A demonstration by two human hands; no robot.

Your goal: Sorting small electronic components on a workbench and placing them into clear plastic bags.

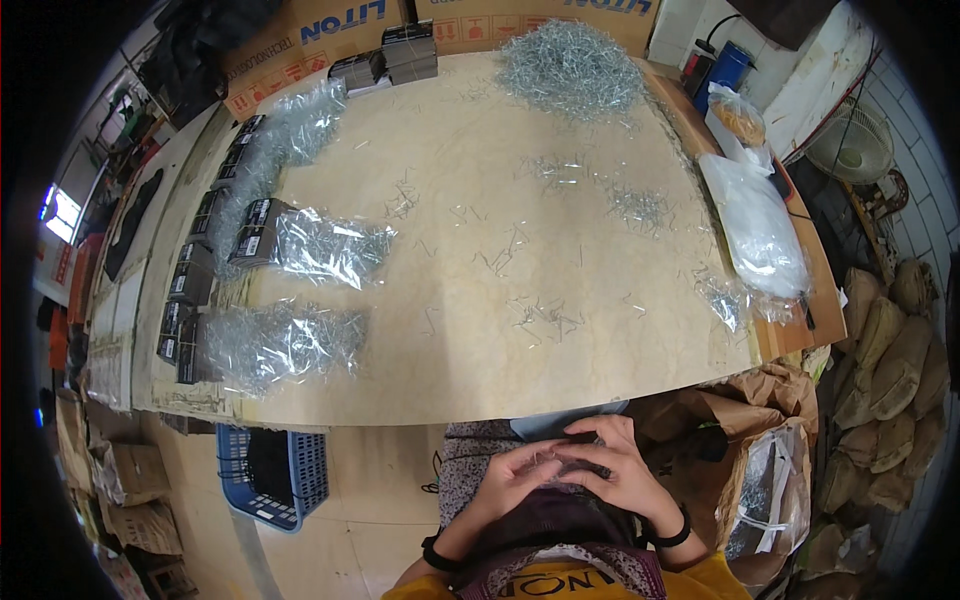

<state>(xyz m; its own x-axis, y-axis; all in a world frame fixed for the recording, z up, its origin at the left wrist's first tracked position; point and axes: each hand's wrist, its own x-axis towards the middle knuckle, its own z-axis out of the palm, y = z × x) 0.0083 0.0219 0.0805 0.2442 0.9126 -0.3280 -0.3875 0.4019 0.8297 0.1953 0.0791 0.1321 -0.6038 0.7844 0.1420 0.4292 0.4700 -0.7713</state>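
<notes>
Head view, looking down over a pale, marble-patterned table (480,340) scattered with small metal clips. Below its near edge, over the person's lap, the left hand (515,472) and the right hand (620,470) are drawn together, fingers curled inward and overlapping around something small and dark (572,462); both hands are mostly closed, but I cannot tell what the thing is or which hand really has the grip on it. Each wrist wears a black band. On the table, a big loose heap of silvery clips (570,65) sits at the far edge, well apart from the hands, with thinner scatterings across the middle and right. Along the left side lie clear plastic bags filled with the same clips (325,245), one nearer the person (285,340) and another farther back, each beside a row of small dark boxes (195,280). More dark boxes are stacked at the far edge (405,50), in front of brown cardboard cartons. On the right side rests a white plastic bag (760,225), with a smaller bag holding something orange behind it. On the floor to the left of the person stands a blue plastic crate (275,480); to the right are brown paper bags (760,440) and, further out, tan sacks piled up.
</notes>
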